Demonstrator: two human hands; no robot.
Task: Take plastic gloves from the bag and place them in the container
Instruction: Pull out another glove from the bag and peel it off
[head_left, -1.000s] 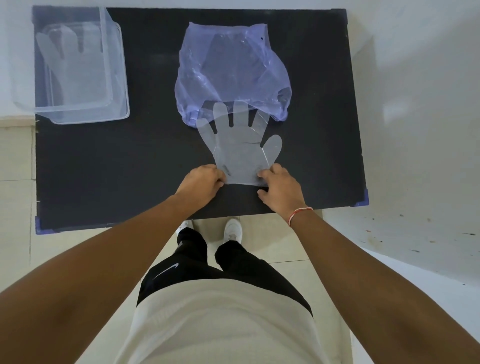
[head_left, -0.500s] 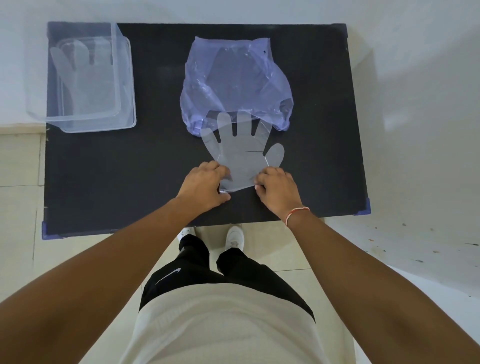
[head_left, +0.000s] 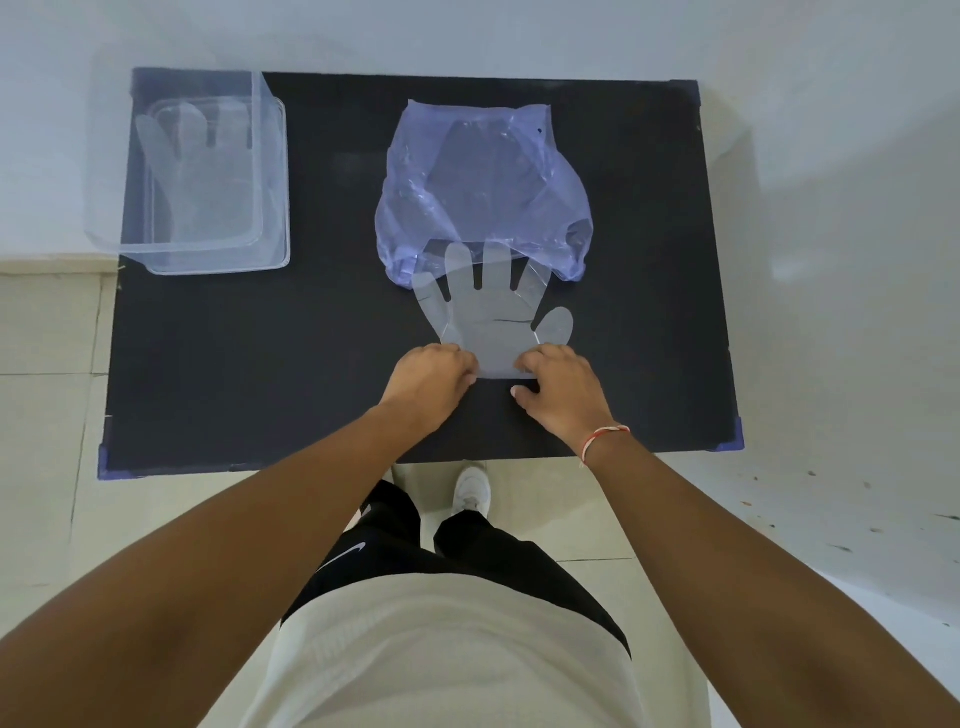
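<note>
Reaching forward from the bottom of the frame, both bare forearms converge on the middle of the dark surface (head_left: 218, 364), palms down and knuckles up. The left hand (head_left: 428, 376) has its fingers curled at the lower left corner of a clear plastic glove (head_left: 493, 317), its grip pinched on the cuff edge; the right hand (head_left: 558, 387), with a red-and-white thread bracelet (head_left: 602, 439) at the wrist, presses curled fingers on the lower right corner of the cuff, thumb out to the side on the surface, and whether that grip truly pinches the film I cannot tell. The glove lies flat at centre frame, long axis running up the picture, cuff toward the person, fingertips pointing up and tucked into the mouth of the crumpled bluish bag (head_left: 483, 192) just above; its thumb sticks out to the right. At upper left, well apart, the clear container (head_left: 270, 208) holds another glove (head_left: 192, 171), fingers likewise pointing up.
</note>
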